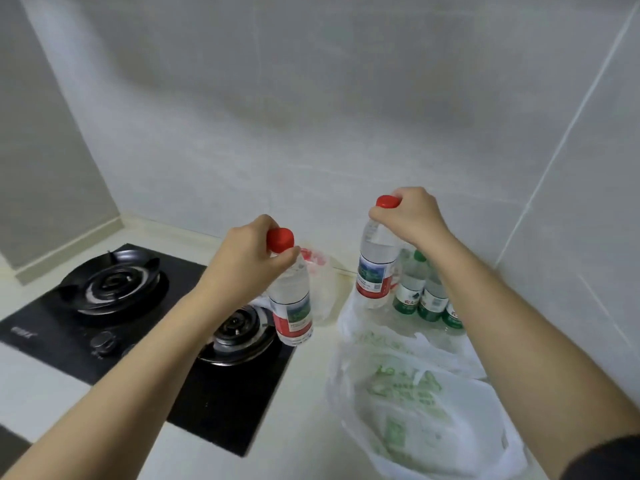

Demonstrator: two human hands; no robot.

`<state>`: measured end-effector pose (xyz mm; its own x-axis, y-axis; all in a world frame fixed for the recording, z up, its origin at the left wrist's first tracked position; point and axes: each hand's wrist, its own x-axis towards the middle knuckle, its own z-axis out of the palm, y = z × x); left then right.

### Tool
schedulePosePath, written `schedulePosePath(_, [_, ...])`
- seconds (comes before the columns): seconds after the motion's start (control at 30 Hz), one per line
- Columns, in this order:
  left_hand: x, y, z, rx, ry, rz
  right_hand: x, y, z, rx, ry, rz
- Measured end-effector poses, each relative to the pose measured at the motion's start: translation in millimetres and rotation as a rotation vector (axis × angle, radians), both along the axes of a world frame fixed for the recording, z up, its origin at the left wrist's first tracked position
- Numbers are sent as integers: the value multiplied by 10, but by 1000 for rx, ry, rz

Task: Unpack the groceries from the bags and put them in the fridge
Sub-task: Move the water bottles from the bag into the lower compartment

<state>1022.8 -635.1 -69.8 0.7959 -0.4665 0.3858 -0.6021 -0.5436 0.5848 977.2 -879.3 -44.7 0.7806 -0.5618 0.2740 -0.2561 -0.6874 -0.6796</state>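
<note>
black two-burner gas hob [145,327], pale counter [62,382], grey tiled wall [311,116]

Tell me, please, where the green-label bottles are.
Head view: the green-label bottles stand right of centre by the wall, beyond the white bag, beside the bottle in the right hand.

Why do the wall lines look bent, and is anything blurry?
Head view: the wide lens bows the wall tile seam near the edge. The left bottle, held by the left hand, looks slightly smeared; the right bottle in the right hand reads sharper. Light is soft, shadows faint.
</note>
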Motion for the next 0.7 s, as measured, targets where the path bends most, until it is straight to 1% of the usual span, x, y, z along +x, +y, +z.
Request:
schedulePosePath(0.07, [-99,272,-1,2,-18,67,23,333,85,-18,-44,94])
schedulePosePath(0.17, [-246,634,-106,21,-3,153,17,738,0,9,-67,234])
schedulePosePath(0.27, [-341,946,-361,49,88,220,6,1064,-318,55,-23,324])
schedulePosePath(0.37, [-423,1178,-705,83,177,291,-33,1299,-788,79,64,396])
schedulePosePath(0.43, [-468,1300,-932,98,230,342,-82,1405,-1098,91,125,416])
schedulePosePath(0.53, [-515,1444,-1205,115,298,377,-149,1492,-1466,114,190,390])
schedulePosePath(0.7, [-537,1630,-1466,127,340,386,-219,1539,-1809,158,210,303])
